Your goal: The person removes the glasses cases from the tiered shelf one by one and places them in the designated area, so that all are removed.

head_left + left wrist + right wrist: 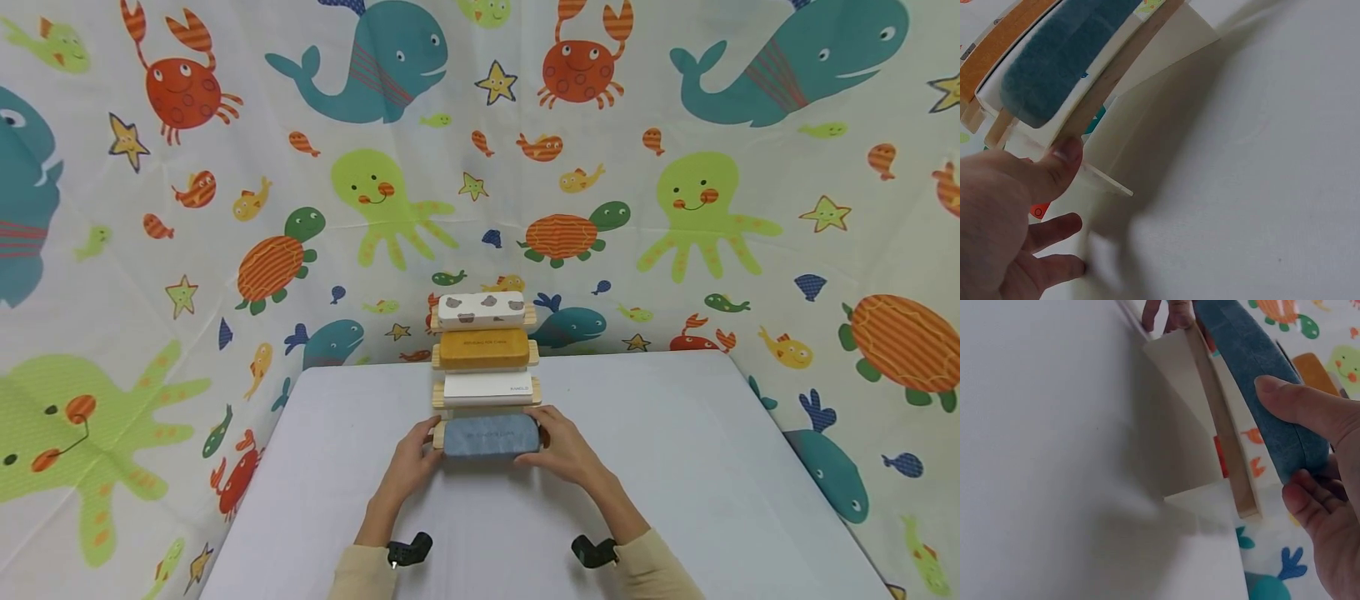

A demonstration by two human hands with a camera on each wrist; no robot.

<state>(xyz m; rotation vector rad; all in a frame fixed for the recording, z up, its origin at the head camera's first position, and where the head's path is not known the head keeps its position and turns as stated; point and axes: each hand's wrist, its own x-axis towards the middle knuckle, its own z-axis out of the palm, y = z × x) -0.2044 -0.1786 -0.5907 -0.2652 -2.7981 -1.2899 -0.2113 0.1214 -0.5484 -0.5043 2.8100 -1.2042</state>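
A blue glasses case (491, 436) lies across the lowest, front tier of a stepped wooden rack (438, 395). My right hand (564, 450) grips the case's right end, thumb on its near side and fingers curled beneath in the right wrist view. At the other end my left hand (414, 458) pinches the rack's front slat (1109, 84), with its thumb against the wood and its lower fingers loosely bent; the index finger is hidden. In the right wrist view, the case (1257, 369) sits a little off the slat, with a gap along its right part.
Behind on the higher tiers lie a white case (487, 387), a mustard-yellow case (483, 348) and a white case with brown spots (482, 308). The rack stands on a white table (360, 417) near its back edge, before a sea-animal curtain (480, 225).
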